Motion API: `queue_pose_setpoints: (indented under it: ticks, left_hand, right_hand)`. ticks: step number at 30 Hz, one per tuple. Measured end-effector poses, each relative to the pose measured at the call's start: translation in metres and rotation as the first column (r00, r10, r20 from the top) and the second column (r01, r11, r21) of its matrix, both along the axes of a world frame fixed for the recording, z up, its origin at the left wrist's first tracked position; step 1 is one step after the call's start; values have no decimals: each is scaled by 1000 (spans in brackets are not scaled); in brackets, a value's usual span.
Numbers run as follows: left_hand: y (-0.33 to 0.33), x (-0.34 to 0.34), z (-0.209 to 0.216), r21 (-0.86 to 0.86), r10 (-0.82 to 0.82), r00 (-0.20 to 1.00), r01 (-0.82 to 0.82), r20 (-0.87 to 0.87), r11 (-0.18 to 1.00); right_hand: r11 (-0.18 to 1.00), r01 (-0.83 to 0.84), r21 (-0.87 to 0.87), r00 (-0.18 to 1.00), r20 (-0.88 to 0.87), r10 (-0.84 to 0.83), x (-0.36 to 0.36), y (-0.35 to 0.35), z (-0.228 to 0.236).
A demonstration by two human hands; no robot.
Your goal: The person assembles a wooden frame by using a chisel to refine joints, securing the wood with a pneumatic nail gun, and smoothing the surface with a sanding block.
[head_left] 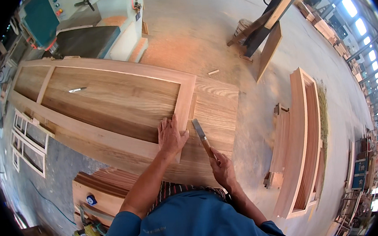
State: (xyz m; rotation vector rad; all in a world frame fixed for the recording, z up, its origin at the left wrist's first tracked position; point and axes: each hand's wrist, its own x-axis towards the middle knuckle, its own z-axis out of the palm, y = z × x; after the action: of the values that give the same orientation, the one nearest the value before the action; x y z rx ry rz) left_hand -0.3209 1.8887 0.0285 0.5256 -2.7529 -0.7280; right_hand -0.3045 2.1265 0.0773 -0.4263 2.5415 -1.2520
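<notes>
A large pale wooden panel frame (186, 99) with a crossbar lies flat on a wood-grained tabletop (219, 111). My left hand (172, 136) rests on the frame's near right corner, fingers stretched out and holding nothing. Wrapped round the wooden handle of a chisel (201, 135) are the fingers of my right hand (222, 166). The chisel's flat metal blade points away from me over the tabletop, just right of the frame's end. Whether its tip touches the wood I cannot tell. Farther left, a small silver pen-like tool (77, 90) lies inside the frame.
A machine (98, 41) stands beyond the table at upper left, with orange sawdust on the floor beside it. Stacked wooden frames (308, 139) stand to my right. At lower left are stacked boards (99, 194), a blue tape measure (91, 199) and a yellowish power tool (91, 231).
</notes>
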Motion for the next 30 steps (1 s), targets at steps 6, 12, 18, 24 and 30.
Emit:
queue_pose_setpoints:
  ticks: [6,12,18,24,30]
  left_hand:
    - [1,0,1,-30,-14,1000,14,8,999]
    - [1,0,2,-20,-22,999,23,41,1000]
    - [1,0,6,-9,-25,999,25,30,1000]
    - [0,0,3,-24,-29,998,30,61,999]
    - [-1,0,2,-10,-38,995,39,96,999]
  right_hand:
    - [1000,16,0,1000,-17,-16,5,-5,4]
    - [999,51,0,998,49,-51,3,-8,10]
    - [998,42,39,998,49,-44,2,-8,17]
    - [999,39,-9,998,48,-38,3,-3,7]
    - [998,47,-45,997,63,-44,3,-1,3]
